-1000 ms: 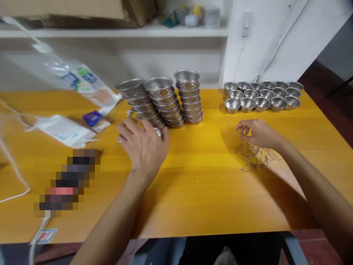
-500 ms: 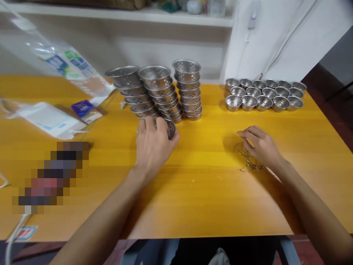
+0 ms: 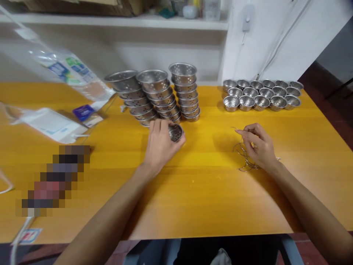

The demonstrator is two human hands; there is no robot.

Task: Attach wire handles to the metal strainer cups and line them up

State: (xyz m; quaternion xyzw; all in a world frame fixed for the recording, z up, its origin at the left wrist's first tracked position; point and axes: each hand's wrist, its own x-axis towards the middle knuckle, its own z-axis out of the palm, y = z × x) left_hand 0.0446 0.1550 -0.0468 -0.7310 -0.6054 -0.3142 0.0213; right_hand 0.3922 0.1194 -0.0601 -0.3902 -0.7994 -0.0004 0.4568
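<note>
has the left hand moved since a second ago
Yes. Judged against the right-hand stack of cups, the left hand has shifted right, closer to that stack, and now holds a separate cup.

Clear bottle (image 3: pixel 75 71) near purple packet (image 3: pixel 83 112)

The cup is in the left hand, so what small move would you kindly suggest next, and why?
Perhaps the right hand should lift its wire clear of the other wires: it seems pinched right beside them, while the left hand already holds the cup.
</note>
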